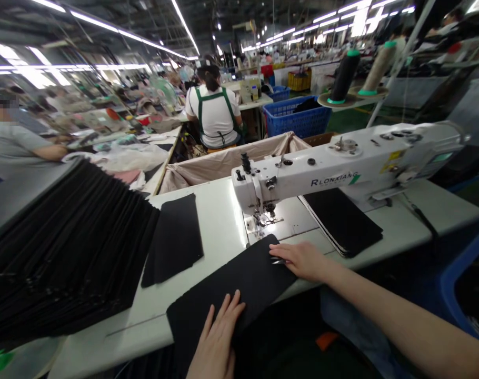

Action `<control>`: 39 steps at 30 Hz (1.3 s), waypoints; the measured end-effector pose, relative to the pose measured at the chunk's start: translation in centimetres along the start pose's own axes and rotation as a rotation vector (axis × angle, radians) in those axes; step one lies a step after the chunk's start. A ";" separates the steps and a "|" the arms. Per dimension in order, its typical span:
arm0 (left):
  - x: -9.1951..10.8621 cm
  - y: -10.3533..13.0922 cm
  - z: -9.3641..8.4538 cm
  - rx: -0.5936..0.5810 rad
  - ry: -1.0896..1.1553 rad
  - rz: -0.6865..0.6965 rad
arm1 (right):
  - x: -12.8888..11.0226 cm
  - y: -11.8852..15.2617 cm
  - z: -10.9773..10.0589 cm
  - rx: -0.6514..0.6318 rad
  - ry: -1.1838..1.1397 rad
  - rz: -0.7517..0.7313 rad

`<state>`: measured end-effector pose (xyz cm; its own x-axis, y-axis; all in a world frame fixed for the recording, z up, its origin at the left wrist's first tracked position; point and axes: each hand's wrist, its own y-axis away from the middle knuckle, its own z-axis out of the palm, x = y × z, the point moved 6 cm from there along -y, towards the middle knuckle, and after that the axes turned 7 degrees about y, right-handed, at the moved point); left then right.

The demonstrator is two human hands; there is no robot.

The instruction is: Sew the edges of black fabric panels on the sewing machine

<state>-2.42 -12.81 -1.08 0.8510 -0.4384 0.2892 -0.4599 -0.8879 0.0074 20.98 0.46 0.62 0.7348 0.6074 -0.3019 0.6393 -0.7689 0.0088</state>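
Observation:
A black fabric panel (239,273) lies slantwise on the pale sewing table, its far end just before the needle area of the white sewing machine (295,173). My left hand (219,331) rests flat on the panel's near part, fingers stretched out. At the panel's right end is my right hand (305,260), index finger extended onto the fabric. Small metal thread snips (278,260) stick out from under its fingers; their handles are hidden in the palm. Right of the needle, a stack of black panels (342,221) with pale edges lies under the machine arm.
A tall pile of black pieces (66,252) fills the table's left side, with more black panels (176,237) beside it. Thread cones (344,76) stand behind the machine. Past the cloth-lined bin (223,158) sits a person (216,110); a blue basket (297,116) stands nearby.

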 end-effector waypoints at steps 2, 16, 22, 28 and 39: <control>0.3 -1.3 -0.4 0.038 -0.001 -0.008 | 0.5 1.6 0.2 -0.005 -0.019 0.034; 11.8 -12.7 1.5 0.108 0.282 0.225 | 1.5 11.8 -0.3 0.286 -0.331 0.539; 10.1 -12.1 1.6 0.126 0.561 0.103 | 0.0 13.3 1.1 0.169 -0.242 0.522; 9.8 -12.0 1.7 0.125 0.625 0.093 | -1.5 12.2 1.6 0.124 -0.118 0.458; 9.9 -12.4 0.8 0.074 0.530 0.127 | -0.1 11.9 1.3 0.174 -0.154 0.560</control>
<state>11.95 -6.24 0.98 0.5369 -0.4297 0.7260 -0.5156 -0.8483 -0.1207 28.20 -9.01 -0.47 0.8991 0.0747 -0.4313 0.1087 -0.9926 0.0546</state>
